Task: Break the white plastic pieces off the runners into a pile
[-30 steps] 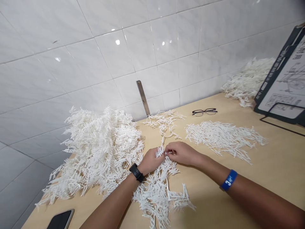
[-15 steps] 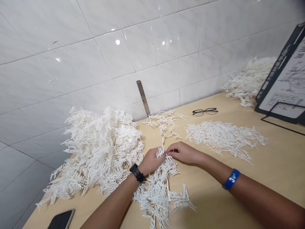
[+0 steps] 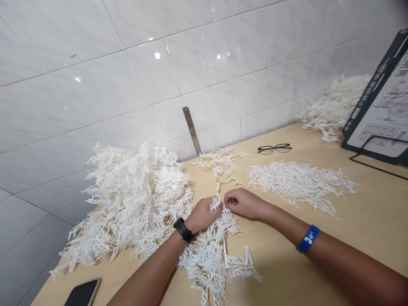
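Observation:
My left hand (image 3: pixel 204 214), a black watch at its wrist, is closed around a fringed white strand (image 3: pixel 215 203) with many thin prongs along its stem. More of this strand or others like it (image 3: pixel 207 259) trails below the hand over the table. Just right of it, my right hand (image 3: pixel 244 203) is closed in a pinch beside the strand; whatever lies between its fingertips is too small to make out. A large heap of similar fringed white strands (image 3: pixel 134 204) rises left of my hands. Thin loose white pieces (image 3: pixel 299 182) lie in a flat pile to the right.
Bare white stems (image 3: pixel 219 159) lie behind my hands near a metal bracket (image 3: pixel 191 129) on the tiled wall. Eyeglasses (image 3: pixel 274 148), another white heap (image 3: pixel 334 104) and a printed box (image 3: pixel 382 114) with a black wire frame stand farther right. A phone (image 3: pixel 83 293) lies front left.
My right hand has drawn slightly to the right, away from the strand. My left hand keeps its hold in the same place.

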`<state>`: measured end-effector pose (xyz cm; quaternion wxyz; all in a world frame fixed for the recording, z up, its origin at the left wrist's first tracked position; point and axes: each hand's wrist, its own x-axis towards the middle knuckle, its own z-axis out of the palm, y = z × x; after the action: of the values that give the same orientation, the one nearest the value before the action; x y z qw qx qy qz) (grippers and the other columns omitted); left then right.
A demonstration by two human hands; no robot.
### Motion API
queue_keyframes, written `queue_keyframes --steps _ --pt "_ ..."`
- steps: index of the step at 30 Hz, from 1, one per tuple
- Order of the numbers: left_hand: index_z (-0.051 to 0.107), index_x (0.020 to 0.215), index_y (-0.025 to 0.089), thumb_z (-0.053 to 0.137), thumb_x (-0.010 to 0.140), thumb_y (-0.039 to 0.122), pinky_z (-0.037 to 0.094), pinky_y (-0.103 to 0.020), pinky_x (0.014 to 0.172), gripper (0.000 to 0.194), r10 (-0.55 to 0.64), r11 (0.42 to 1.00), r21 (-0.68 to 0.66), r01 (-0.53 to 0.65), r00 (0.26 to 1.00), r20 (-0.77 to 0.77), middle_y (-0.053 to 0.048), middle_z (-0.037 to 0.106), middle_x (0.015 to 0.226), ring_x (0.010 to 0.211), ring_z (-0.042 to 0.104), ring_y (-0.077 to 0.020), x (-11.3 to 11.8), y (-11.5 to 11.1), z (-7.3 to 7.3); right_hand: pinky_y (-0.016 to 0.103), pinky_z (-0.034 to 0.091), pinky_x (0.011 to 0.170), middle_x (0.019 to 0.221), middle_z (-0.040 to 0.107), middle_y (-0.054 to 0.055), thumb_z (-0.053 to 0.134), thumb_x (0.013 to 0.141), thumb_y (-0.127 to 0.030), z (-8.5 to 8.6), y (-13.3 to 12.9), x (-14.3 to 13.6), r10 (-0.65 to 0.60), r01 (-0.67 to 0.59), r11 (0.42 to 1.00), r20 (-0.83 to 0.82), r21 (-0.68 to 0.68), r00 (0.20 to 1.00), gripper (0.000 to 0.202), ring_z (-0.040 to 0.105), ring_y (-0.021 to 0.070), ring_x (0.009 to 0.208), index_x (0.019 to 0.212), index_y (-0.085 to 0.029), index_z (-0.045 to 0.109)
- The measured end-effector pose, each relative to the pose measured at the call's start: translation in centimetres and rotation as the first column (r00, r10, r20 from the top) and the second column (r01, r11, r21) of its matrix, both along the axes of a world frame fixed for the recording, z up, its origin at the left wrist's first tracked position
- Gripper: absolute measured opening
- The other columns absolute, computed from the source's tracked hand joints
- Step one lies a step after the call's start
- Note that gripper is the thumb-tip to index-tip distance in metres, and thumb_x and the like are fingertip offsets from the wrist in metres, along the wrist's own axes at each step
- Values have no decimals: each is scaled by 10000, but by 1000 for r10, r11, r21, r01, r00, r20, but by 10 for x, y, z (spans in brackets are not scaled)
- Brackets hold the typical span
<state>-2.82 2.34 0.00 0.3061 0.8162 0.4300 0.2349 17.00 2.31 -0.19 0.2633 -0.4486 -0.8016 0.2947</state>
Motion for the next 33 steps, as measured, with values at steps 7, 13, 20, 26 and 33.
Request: queue_keyframes --steps 7,13,20,26,33 --pt "571 782 149 462 883 257 410 -242 698 183 -64 997 37 65 998 -27 -7 628 779 746 538 -152 0 1 3 262 259 561 724 644 36 535 776 -130 11 -9 -10 -181 141 978 282 156 942 92 519 148 643 720 -186 581" --pt "544 764 149 456 911 317 403 -241 692 239 -79 996 27 79 996 -31 -3 596 745 718 509 -143 -3 3 5 302 238 576 898 678 112 475 876 -137 22 -11 -16 -329 231 938 453 259 829 125 602 199 733 889 -161 597" --pt "559 781 148 450 922 413 395 -233 675 319 -31 998 -59 31 1000 -3 -2 582 751 712 498 -136 -4 -1 3 292 233 557 813 667 94 426 933 -221 27 11 41 -583 537 807 479 247 657 207 587 201 697 833 -169 600" --pt "555 766 148 460 917 446 383 -237 652 347 37 996 -79 -35 999 16 0 574 740 694 483 -136 -1 1 2 275 313 599 836 690 70 412 973 -381 23 1 22 -400 365 912 199 188 895 343 589 189 742 825 -191 657" --pt "561 778 146 472 914 435 396 -239 672 331 20 998 -61 -17 998 57 -5 577 748 718 491 -141 -2 4 -3 263 401 708 904 722 48 514 907 -264 14 -9 7 129 -132 990 58 54 990 221 616 176 808 953 -191 718"
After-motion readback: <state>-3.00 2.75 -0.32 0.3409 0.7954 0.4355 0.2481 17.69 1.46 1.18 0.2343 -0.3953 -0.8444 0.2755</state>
